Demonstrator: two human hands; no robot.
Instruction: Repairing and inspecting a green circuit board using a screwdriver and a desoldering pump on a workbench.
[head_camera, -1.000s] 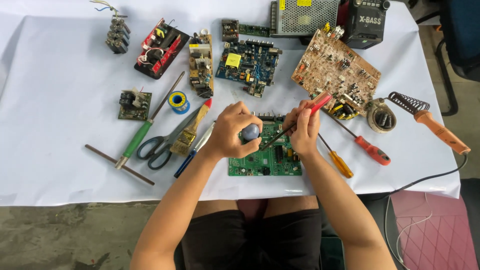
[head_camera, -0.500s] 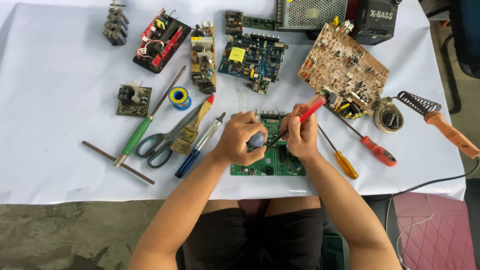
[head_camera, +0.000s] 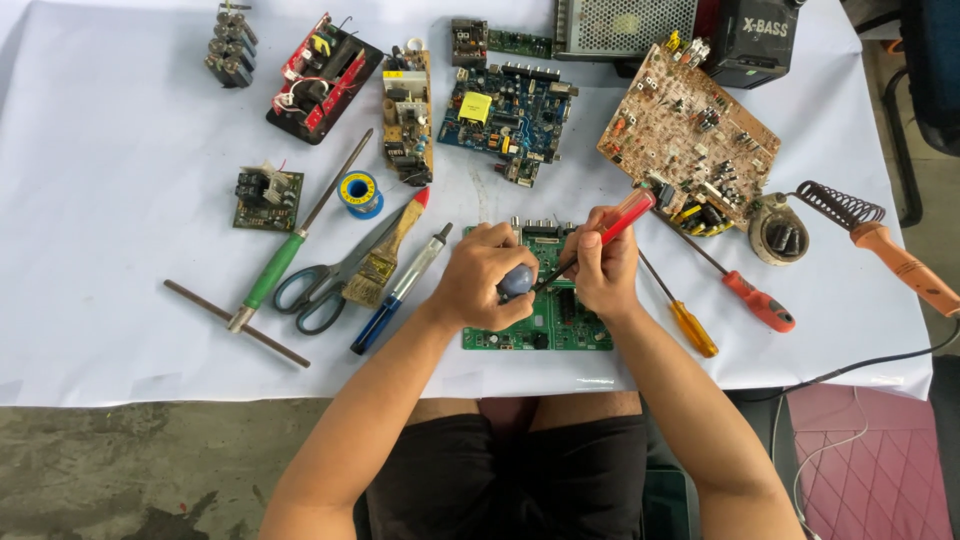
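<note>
A green circuit board (head_camera: 545, 320) lies on the white sheet near the table's front edge. My left hand (head_camera: 485, 278) rests on the board and is closed around a small grey-blue rounded object (head_camera: 515, 281). My right hand (head_camera: 600, 265) grips a red-handled screwdriver (head_camera: 622, 215), whose dark shaft slants down and left to the rounded object. Both hands hide much of the board's upper half.
Left of the board lie a blue pen-like tool (head_camera: 400, 290), a brush (head_camera: 390, 250), scissors (head_camera: 320, 290), a green-handled screwdriver (head_camera: 285, 260) and a solder spool (head_camera: 359, 192). Right: orange (head_camera: 685, 318) and red (head_camera: 745, 290) screwdrivers, a soldering iron (head_camera: 890, 255). Several circuit boards sit behind.
The view has shifted slightly. Both hands stay on the green board, and the red screwdriver keeps its slant toward the rounded object with only small movement.
</note>
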